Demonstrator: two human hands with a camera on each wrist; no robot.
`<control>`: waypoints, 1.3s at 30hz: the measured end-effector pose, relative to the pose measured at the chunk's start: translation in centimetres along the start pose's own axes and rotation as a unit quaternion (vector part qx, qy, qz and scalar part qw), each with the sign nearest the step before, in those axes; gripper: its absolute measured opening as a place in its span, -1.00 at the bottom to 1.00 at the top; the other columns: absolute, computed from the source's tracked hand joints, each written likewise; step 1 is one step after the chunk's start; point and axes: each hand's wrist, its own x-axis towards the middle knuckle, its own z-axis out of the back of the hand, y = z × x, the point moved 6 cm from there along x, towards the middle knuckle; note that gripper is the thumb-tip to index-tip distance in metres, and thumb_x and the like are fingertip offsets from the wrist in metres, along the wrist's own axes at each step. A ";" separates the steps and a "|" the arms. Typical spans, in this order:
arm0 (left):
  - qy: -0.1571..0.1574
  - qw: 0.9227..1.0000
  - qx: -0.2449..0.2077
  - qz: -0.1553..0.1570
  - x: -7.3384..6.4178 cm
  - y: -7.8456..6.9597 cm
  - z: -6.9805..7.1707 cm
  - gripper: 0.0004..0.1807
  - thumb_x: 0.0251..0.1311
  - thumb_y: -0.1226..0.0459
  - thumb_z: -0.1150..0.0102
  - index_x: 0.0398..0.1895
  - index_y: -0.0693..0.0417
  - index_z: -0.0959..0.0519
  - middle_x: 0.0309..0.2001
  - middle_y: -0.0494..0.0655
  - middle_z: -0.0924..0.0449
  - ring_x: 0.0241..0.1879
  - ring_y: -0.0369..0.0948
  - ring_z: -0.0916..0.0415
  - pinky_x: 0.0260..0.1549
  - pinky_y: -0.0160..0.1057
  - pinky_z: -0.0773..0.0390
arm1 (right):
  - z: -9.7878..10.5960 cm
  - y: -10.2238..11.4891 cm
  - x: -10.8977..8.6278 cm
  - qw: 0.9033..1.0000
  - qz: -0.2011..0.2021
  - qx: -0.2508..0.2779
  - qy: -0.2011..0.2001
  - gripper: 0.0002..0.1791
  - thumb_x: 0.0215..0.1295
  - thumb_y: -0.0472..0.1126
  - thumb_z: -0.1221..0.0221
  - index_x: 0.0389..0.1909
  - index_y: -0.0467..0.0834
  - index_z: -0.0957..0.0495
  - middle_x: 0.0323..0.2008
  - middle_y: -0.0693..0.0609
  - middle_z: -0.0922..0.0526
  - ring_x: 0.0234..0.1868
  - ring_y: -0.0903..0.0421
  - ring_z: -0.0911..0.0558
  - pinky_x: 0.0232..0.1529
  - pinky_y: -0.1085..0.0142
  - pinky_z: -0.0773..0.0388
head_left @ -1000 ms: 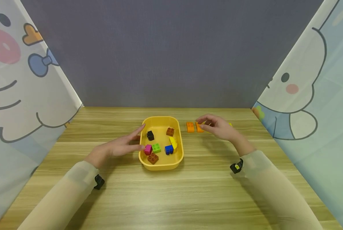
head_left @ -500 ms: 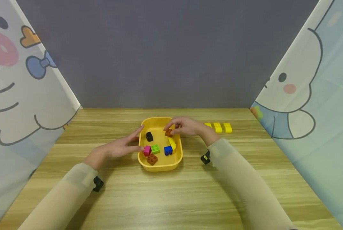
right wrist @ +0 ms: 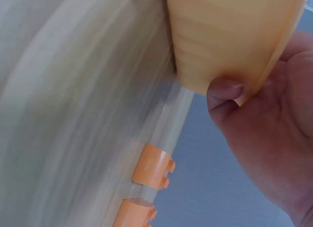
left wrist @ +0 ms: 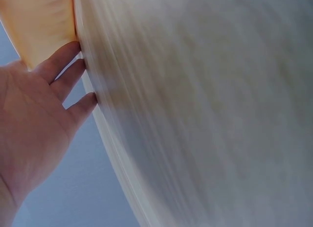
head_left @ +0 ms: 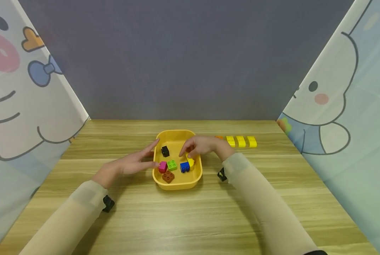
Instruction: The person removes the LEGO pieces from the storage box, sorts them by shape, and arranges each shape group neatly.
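A yellow plastic tray holds several toy building bricks. My left hand rests at its left side, fingers spread, thumb at the rim next to a magenta brick. My right hand reaches over the right rim, index finger and thumb apart, fingertips close by a yellow brick. A blue brick lies against that yellow brick. Also inside are a green brick, a black brick and a brown brick. The far right part of the tray is hidden under my right hand.
To the tray's right, yellow bricks stand in a row on the wooden table. An orange brick and a second one show in the right wrist view. A grey panel rises behind the table.
My right hand has moved left from the orange bricks into the tray, then slightly nearer me. The yellow and blue bricks there have shifted a little. The left hand stays put.
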 end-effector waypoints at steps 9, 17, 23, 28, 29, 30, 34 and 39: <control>0.002 1.000 0.002 -0.005 0.2 0.1 -0.2 0.08 0.54 -0.29 -0.12 0.82 -0.53 0.39 0.72 0.30 -0.17 0.69 0.33 -0.15 0.61 0.53 -0.08 | -0.5 0.2 -0.2 0.996 0.000 -0.070 -0.051 -0.67 0.72 -0.06 -0.15 0.28 -0.02 -0.76 0.19 0.06 -0.78 0.17 0.13 -0.63 0.36 0.15 -0.57; 0.001 1.000 -0.003 0.000 0.0 0.1 -0.2 0.08 0.54 -0.29 -0.12 0.82 -0.53 0.39 0.72 0.28 -0.17 0.69 0.32 -0.15 0.62 0.52 -0.08 | -1.0 -0.1 0.1 0.993 -0.003 -0.104 -0.048 -0.52 0.34 -0.24 -0.23 0.23 0.11 -0.80 0.27 0.13 -0.73 0.27 0.09 -0.52 0.47 0.03 -0.28; 0.000 1.000 -0.004 0.002 0.0 0.0 -0.2 0.08 0.54 -0.29 -0.12 0.82 -0.54 0.39 0.73 0.28 -0.16 0.70 0.32 -0.14 0.62 0.52 -0.06 | -1.2 0.1 -0.1 0.992 -0.019 -0.111 -0.051 -0.67 0.31 -0.20 -0.41 0.07 0.12 -0.82 0.15 0.16 -0.72 0.18 0.14 -0.43 0.31 0.16 -0.29; 0.000 1.000 0.002 0.004 0.1 -0.1 -0.1 0.08 0.54 -0.30 -0.12 0.81 -0.57 0.40 0.73 0.27 -0.15 0.70 0.32 -0.14 0.62 0.52 -0.07 | -1.2 0.1 -0.2 0.994 -0.041 -0.083 -0.062 -0.76 0.37 -0.12 -0.48 0.00 0.09 -0.74 -0.07 0.17 -0.72 0.09 0.11 -0.35 0.13 0.21 -0.30; 0.000 1.000 0.003 0.004 0.1 -0.1 -0.1 0.08 0.54 -0.30 -0.12 0.81 -0.58 0.40 0.73 0.27 -0.15 0.70 0.32 -0.14 0.62 0.53 -0.07 | -1.2 0.0 -0.2 0.994 -0.045 -0.078 -0.064 -0.78 0.39 -0.11 -0.48 0.00 0.09 -0.72 -0.09 0.16 -0.71 0.08 0.11 -0.35 0.12 0.21 -0.30; 0.001 1.000 0.004 0.004 0.1 -0.1 -0.1 0.08 0.54 -0.31 -0.11 0.81 -0.58 0.41 0.74 0.27 -0.14 0.70 0.32 -0.13 0.62 0.53 -0.07 | -1.2 0.0 -0.3 0.994 -0.050 -0.072 -0.066 -0.79 0.40 -0.11 -0.47 -0.01 0.08 -0.70 -0.11 0.15 -0.70 0.08 0.10 -0.35 0.12 0.20 -0.31; 0.002 1.000 0.005 0.006 0.1 0.1 -0.1 0.08 0.54 -0.32 -0.11 0.81 -0.59 0.41 0.74 0.27 -0.13 0.71 0.32 -0.12 0.61 0.54 -0.08 | -1.1 -0.2 -0.3 0.993 -0.055 -0.067 -0.077 -0.78 0.46 -0.06 -0.43 0.00 0.05 -0.64 -0.06 0.12 -0.67 0.10 0.08 -0.40 0.17 0.19 -0.39; 0.002 1.000 0.000 0.008 0.2 0.1 -0.1 0.08 0.54 -0.32 -0.11 0.81 -0.59 0.41 0.74 0.27 -0.13 0.71 0.33 -0.11 0.61 0.54 -0.07 | -1.1 -0.3 -0.3 0.994 -0.038 -0.031 -0.093 -0.68 0.53 -0.09 -0.39 0.15 0.02 -0.52 0.04 0.01 -0.73 0.14 0.05 -0.50 0.25 0.14 -0.47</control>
